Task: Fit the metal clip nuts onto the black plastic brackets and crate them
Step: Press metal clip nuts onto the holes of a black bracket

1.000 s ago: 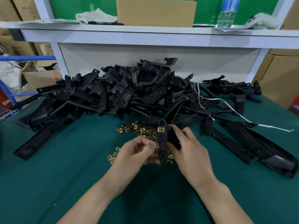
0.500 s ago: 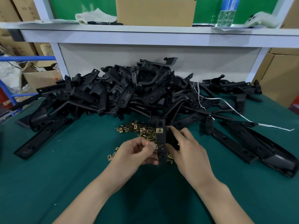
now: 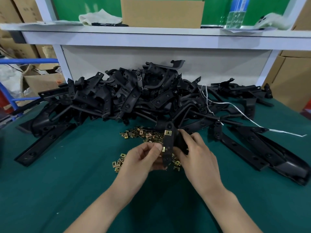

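My right hand (image 3: 196, 153) grips a black plastic bracket (image 3: 168, 145) held upright over the green table. One brass clip nut (image 3: 167, 132) sits on the bracket near its top end. My left hand (image 3: 143, 157) pinches a second clip nut (image 3: 163, 149) against the bracket's left edge at mid height. Loose clip nuts (image 3: 144, 134) lie scattered just beyond my hands, and a few more (image 3: 118, 163) lie to the left of my left hand. A big heap of black brackets (image 3: 134, 98) fills the back of the table.
Long black brackets lie on the table at the left (image 3: 43, 143) and right (image 3: 262, 148). A white string (image 3: 252, 121) trails across the right side. A white shelf (image 3: 151, 37) overhangs the heap, carrying a cardboard box (image 3: 161, 12). Cartons stand at both sides.
The bracket has shifted slightly left and up in my right hand. My left hand stays at its left edge with the clip nut.
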Demonstrator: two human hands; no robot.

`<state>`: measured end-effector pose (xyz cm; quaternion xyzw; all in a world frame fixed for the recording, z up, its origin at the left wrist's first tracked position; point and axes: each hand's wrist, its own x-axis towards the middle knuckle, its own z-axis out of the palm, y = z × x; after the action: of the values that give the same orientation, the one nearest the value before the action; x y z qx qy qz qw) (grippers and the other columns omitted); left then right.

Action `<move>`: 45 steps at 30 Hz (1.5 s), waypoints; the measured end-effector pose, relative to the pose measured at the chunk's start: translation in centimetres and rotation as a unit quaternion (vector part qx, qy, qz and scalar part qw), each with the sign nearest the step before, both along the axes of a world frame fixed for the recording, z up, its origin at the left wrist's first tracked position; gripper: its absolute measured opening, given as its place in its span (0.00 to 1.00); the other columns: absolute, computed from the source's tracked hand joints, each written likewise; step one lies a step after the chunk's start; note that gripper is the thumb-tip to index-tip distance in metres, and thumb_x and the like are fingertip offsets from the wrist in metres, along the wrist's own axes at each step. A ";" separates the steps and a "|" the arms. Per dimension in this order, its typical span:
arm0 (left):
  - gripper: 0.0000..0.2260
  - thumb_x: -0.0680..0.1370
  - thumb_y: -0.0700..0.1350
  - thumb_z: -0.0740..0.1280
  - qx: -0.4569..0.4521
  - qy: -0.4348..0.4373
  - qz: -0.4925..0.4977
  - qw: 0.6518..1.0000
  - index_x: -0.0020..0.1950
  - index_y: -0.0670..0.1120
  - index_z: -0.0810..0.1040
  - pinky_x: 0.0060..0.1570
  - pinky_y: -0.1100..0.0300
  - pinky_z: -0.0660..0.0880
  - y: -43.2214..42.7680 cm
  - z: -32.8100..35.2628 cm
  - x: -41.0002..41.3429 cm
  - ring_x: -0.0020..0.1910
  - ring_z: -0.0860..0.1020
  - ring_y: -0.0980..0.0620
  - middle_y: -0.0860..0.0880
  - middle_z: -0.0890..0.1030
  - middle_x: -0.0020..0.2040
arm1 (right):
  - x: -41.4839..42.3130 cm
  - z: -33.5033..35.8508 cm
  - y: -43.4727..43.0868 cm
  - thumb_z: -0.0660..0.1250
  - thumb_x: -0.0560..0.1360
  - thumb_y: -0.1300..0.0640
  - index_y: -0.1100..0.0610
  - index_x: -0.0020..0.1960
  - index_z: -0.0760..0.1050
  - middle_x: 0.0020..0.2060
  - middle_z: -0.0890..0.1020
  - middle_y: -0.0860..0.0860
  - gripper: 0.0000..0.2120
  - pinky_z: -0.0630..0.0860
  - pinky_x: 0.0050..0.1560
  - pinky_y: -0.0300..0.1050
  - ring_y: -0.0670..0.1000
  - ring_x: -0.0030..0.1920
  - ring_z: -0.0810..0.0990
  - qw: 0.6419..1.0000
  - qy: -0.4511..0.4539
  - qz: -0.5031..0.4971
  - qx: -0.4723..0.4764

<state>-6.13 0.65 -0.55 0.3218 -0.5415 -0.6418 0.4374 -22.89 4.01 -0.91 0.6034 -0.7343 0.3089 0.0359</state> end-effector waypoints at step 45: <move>0.17 0.80 0.55 0.65 -0.227 -0.294 0.162 0.914 0.35 0.51 0.66 0.26 0.69 0.66 1.6 -1.8 -2.4 0.26 0.72 0.58 0.66 0.75 0.30 | 1.4 0.0 0.2 0.60 0.77 0.39 0.46 0.73 0.68 0.53 0.72 0.45 0.26 0.64 0.30 0.43 0.52 0.43 0.81 0.997 0.061 -0.039 0.021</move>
<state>-8.50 2.28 -2.33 0.4710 -0.7176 -0.2982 0.4174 -21.47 4.17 -0.90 0.5924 -0.7604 0.2539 0.0798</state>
